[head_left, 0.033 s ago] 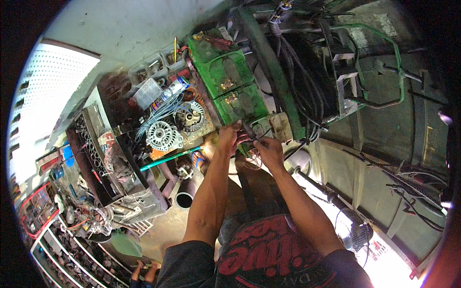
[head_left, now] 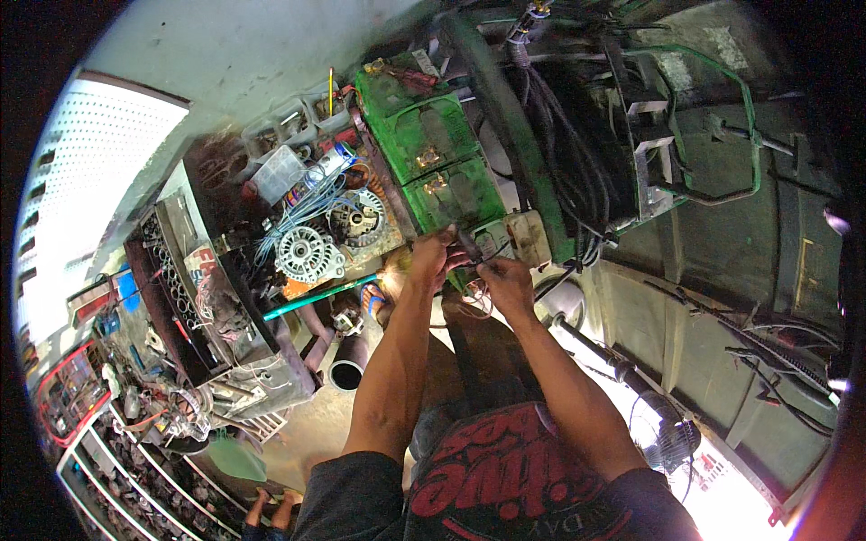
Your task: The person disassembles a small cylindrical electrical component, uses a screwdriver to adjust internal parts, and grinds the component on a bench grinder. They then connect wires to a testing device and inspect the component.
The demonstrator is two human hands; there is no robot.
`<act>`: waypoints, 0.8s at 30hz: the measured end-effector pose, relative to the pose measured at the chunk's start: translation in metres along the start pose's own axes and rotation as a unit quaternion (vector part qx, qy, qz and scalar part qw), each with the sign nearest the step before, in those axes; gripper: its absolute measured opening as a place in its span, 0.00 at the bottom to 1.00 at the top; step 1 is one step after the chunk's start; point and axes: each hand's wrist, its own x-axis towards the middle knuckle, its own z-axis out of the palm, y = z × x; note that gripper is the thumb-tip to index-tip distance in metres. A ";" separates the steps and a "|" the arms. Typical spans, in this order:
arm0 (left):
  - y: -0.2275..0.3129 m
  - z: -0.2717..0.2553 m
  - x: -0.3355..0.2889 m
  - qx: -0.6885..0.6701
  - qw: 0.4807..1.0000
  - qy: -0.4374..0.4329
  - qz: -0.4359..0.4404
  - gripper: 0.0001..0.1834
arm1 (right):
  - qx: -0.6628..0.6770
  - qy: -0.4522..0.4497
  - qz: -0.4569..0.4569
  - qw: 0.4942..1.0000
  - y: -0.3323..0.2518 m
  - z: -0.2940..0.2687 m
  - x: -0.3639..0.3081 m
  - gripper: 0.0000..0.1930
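Note:
My left hand (head_left: 433,255) is closed at the near end of a row of green batteries (head_left: 428,149), its fingertips against a dark, elongated piece (head_left: 467,245). Right beside it, my right hand (head_left: 508,284) pinches at the lower end of that piece; what lies in its fingertips is too small to make out. Thin reddish-brown wire (head_left: 478,307) loops below the two hands. A pale unit with a dark top (head_left: 528,236) sits just beyond my right hand.
To the left, a bench holds two alternator parts (head_left: 308,254), a bundle of blue-grey wires (head_left: 302,215) and clear plastic bins (head_left: 278,173). A metal pipe (head_left: 346,371) stands on the floor. Black cables (head_left: 573,180) hang at right. Another person's feet (head_left: 275,500) show lower left.

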 end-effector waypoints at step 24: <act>0.007 0.003 0.011 0.040 0.999 0.027 -0.019 0.20 | 0.059 -0.022 0.050 0.997 0.006 0.005 0.005 0.14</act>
